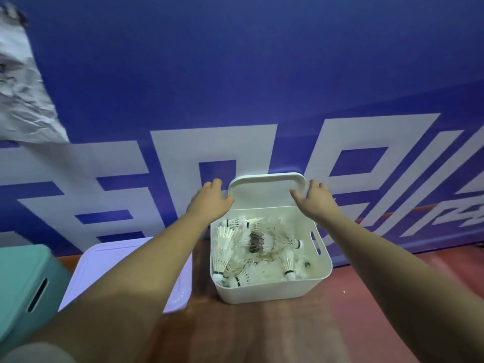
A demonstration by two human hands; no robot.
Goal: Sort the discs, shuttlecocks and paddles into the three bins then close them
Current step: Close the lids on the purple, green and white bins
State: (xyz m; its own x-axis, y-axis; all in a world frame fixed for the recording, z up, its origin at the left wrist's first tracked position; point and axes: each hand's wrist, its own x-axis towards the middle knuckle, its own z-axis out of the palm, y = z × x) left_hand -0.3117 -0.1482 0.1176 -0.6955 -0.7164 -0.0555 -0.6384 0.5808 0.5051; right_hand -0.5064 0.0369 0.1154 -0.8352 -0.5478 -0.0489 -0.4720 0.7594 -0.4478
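A white bin [272, 290] stands on the floor against a blue wall, filled with several white shuttlecocks [251, 247]. Its white lid [264, 191] stands upright behind the bin's far rim, leaning at the wall. My left hand [210, 199] grips the lid's left edge, and my right hand [315, 196] holds its right edge, thumb on the front face. To the left a lilac bin with its lid on [97, 268] sits partly under my left forearm. A teal bin [23, 286], also lidded, is at the far left.
The blue wall banner with large white lettering [235, 142] rises directly behind the bins. Crumpled white sheeting [23, 95] hangs at the upper left. Brown and reddish floor [301, 331] stretches in front of and right of the white bin.
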